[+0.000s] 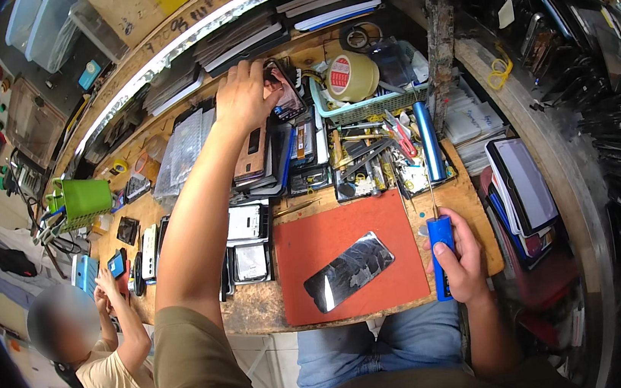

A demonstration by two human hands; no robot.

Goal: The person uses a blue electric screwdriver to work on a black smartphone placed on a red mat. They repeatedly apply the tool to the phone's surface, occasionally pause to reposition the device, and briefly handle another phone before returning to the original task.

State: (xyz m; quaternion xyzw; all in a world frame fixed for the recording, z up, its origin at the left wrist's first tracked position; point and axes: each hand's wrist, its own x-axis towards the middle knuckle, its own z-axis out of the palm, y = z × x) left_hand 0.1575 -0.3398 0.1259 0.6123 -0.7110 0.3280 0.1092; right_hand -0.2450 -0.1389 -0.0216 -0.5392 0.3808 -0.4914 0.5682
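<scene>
My left hand (242,98) reaches to the back of the bench, its fingers closed on a phone (287,98) among stacked devices. My right hand (457,254) grips a blue handheld tool (445,274) upright, its thin metal tip pointing away from me. Between my arms, a dark phone with a cracked screen (360,261) lies diagonally on an orange mat (300,238). Beyond the mat are trays of small tools and yellow bits (364,161), with a shiny blue cylinder (428,138) at their right.
A green basket (81,194) and a mint basket with tape rolls (327,108) sit on the bench (485,243). A co-worker (117,377) works at the left. Stacked device casings (517,193) crowd the right, beside a worn post (439,34). Shelving runs along the back.
</scene>
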